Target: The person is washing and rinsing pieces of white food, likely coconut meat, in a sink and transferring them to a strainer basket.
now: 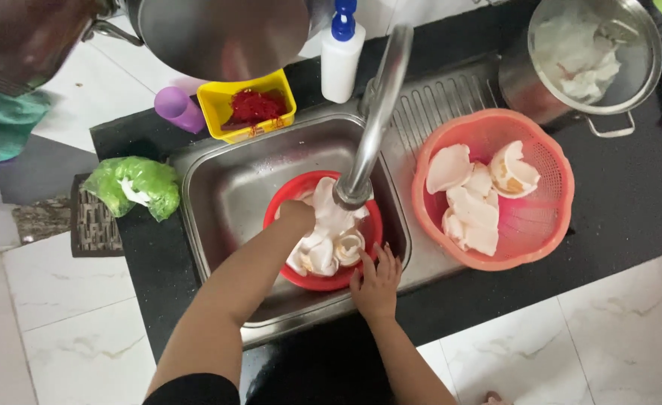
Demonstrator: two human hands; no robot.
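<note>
Two hands are at work around the red bowl (301, 276), which sits inside the steel sink (218, 187) directly under the spout of the curved tap (372, 120). I see my left hand (298, 216) plunged into the bowl among the white pieces (329, 244) heaped there; its fingers are buried in the pile, so I cannot tell whether they are spread or closed. My right hand (376, 281) rests on the bowl's near right rim with its fingers spread flat, gripping nothing.

Just right of the sink, on the ribbed draining board, stands a salmon-pink colander basket (541, 240) holding more white pieces (469, 202), one of them cupped with a yellowish inside. Beyond that basket, at the far right of the dark bench (631, 202), a steel pot (616, 90) holds further white scraps. Behind the sink I see a white squeeze bottle with a blue cap (340, 56), a yellow tub (229, 124) with something red in it, and a purple cup (175, 106). Left of the sink lies a green bag (137, 184).
</note>
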